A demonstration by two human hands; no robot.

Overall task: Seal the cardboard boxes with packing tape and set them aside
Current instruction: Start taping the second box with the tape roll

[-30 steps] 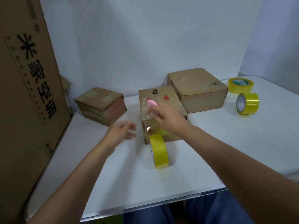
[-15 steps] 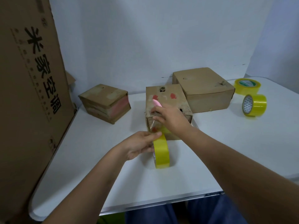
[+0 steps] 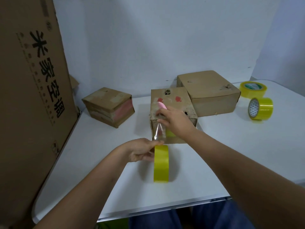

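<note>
A small cardboard box (image 3: 171, 100) with two red marks on top stands in the middle of the white table (image 3: 92, 162). A yellow tape roll (image 3: 161, 163) stands on edge just in front of it. A clear strip of tape (image 3: 159, 131) runs from the roll up the box's front face. My left hand (image 3: 142, 152) grips the roll at its top left. My right hand (image 3: 175, 122) rests at the box's front top edge, holding a pink cutter (image 3: 161, 105) against the strip.
A second box (image 3: 109, 105) with a pink side sits at the left, and a larger flat box (image 3: 209, 92) sits behind on the right. Two more yellow tape rolls (image 3: 260, 108) (image 3: 253, 87) lie at the far right. A tall cardboard sheet (image 3: 31, 96) with black print lines the table's left edge.
My left hand came in from the left and took hold of the tape roll. My right hand stayed at the box's front top edge with the cutter, and the strip now shows stretched.
</note>
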